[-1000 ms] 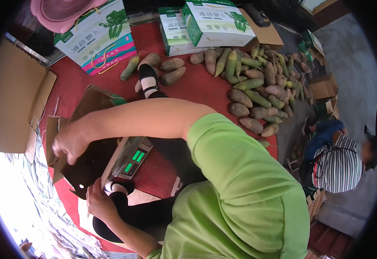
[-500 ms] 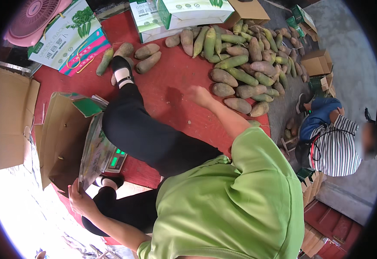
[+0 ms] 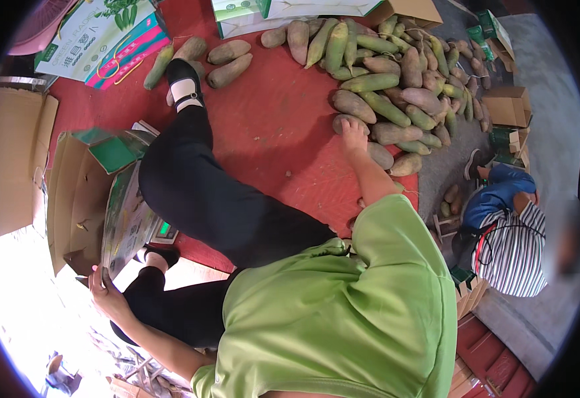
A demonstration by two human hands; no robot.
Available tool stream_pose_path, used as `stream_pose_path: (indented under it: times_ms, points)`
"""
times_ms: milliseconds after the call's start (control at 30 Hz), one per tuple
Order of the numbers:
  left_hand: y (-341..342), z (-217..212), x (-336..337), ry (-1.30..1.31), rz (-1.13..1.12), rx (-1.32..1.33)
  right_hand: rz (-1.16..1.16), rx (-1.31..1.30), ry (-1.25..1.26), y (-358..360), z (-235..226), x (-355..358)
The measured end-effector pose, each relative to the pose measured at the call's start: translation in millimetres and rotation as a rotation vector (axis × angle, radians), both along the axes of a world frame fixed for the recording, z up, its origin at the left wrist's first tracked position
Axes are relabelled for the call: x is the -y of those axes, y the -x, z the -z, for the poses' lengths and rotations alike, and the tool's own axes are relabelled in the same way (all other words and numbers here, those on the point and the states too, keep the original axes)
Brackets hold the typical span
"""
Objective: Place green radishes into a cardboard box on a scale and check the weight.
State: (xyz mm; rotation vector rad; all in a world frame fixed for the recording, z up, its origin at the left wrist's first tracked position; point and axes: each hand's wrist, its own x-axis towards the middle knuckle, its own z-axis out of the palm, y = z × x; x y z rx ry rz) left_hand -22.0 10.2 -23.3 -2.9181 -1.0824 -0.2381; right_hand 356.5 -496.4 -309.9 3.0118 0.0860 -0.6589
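At the near edge of the radish pile (image 3: 372, 82), my right hand (image 3: 354, 138) lies over a radish (image 3: 338, 124), its fingers curved around the top. Part of that radish is hidden beneath the hand. Green and brownish-purple radishes lie close around it on a red mat (image 3: 263, 132). My left hand (image 3: 107, 295) pinches the near edge of an open cardboard carton (image 3: 121, 222) at the left. Beside my leg, the carton appears to rest on a scale (image 3: 164, 230) with a lit green display. The carton's contents cannot be seen.
My legs stretch across the mat between carton and pile. Several loose radishes (image 3: 229, 52) lie near my far shoe. Printed boxes (image 3: 101, 40) stand at the back. A larger carton (image 3: 11, 159) is at far left. Another person in a striped top (image 3: 512, 249) bends over at right.
My right hand has moved right from above the bare mat onto a radish at the pile's edge. My left hand keeps its hold on the carton. The whole view has shifted slightly.
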Motion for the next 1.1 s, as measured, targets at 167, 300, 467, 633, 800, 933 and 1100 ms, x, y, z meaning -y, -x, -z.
stream_pose_path:
  times_ms: [167,300,467,633,800,933,1100]
  points:
    - [-2,2,-2,0.080,-0.067,0.009,-0.188,0.027,0.177,-14,4,-12]
    - [-4,-4,3,0.093,-0.049,0.034,-0.299,-0.059,0.225,7,14,-5]
    - [2,2,-3,0.098,-0.023,0.064,-0.452,-0.011,0.099,92,5,39]
    - [3,2,-6,0.076,-0.030,0.049,0.198,0.004,-0.211,82,-4,46]
    - [5,-2,-8,0.151,-0.061,0.020,0.587,0.143,-0.152,9,1,13]
    - [-9,-1,2,0.169,-0.072,0.075,0.871,0.002,-0.022,-13,2,-3]
    - [-12,-5,2,0.171,-0.078,0.039,0.987,0.052,-0.108,-9,1,-28]
